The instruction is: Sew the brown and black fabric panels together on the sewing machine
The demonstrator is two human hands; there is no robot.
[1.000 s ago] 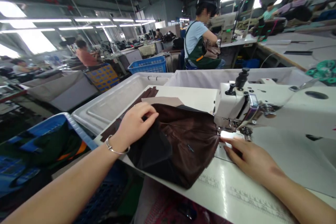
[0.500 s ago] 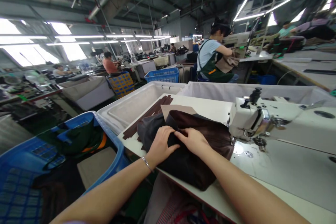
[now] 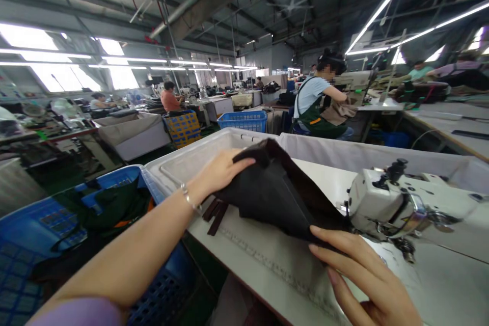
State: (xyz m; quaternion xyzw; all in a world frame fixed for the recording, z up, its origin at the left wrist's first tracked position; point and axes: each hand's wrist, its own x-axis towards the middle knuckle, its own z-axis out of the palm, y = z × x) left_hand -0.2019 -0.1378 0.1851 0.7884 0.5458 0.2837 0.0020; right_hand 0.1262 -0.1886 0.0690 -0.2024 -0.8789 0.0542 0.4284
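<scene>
A piece of dark brown-black fabric (image 3: 267, 196) is raised in a tented fold above the white sewing table (image 3: 263, 265), its right end close to the needle area. My left hand (image 3: 219, 170), with a silver bracelet at the wrist, grips the fabric's upper left edge, holding that side up. At the near right corner of the cloth, my right hand (image 3: 370, 272) has its fingers stretched and apart, fingertips touching the edge. Its thumb is hidden. Just right of the cloth stands the white sewing machine (image 3: 385, 204). Dark brown strips (image 3: 216, 214) stick out under the fabric's left side.
On the left stands a blue plastic basket (image 3: 147, 175) with dark green cloth inside. A white bin (image 3: 179, 155) and a white-lined bin (image 3: 405, 153) border the table's far side. Beyond them, a co-worker (image 3: 311, 97) sits at another machine.
My hands have moved apart: the left to the left and up with the fabric edge, the right toward me and right. The fabric has risen into a fold, baring the table's near part.
</scene>
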